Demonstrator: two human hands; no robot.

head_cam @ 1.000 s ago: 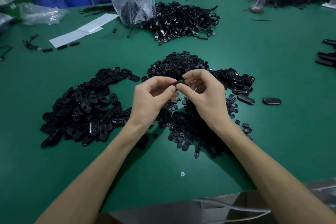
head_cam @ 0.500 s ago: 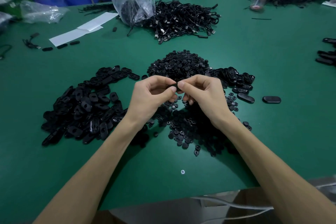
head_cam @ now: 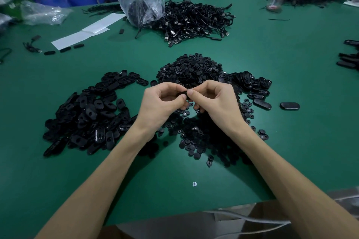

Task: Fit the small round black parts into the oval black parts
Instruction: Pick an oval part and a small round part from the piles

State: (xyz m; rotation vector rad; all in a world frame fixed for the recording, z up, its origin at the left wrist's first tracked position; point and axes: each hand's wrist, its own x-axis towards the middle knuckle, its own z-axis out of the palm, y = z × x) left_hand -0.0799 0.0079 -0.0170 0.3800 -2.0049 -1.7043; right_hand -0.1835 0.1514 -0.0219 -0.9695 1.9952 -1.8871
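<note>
Loose small round parts [head_cam: 200,136] are spread on the bench [head_cam: 147,190] toward its front edge. Just above them, one oval part [head_cam: 184,95] is pinched between the left hand [head_cam: 163,103] and right hand [head_cam: 215,101], fingers curled, its long axis seemingly left-to-right, equally near both.

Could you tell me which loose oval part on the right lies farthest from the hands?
The rightmost oval part, lying alone; its neighbour sits closer, beside the scattered round parts.
</note>
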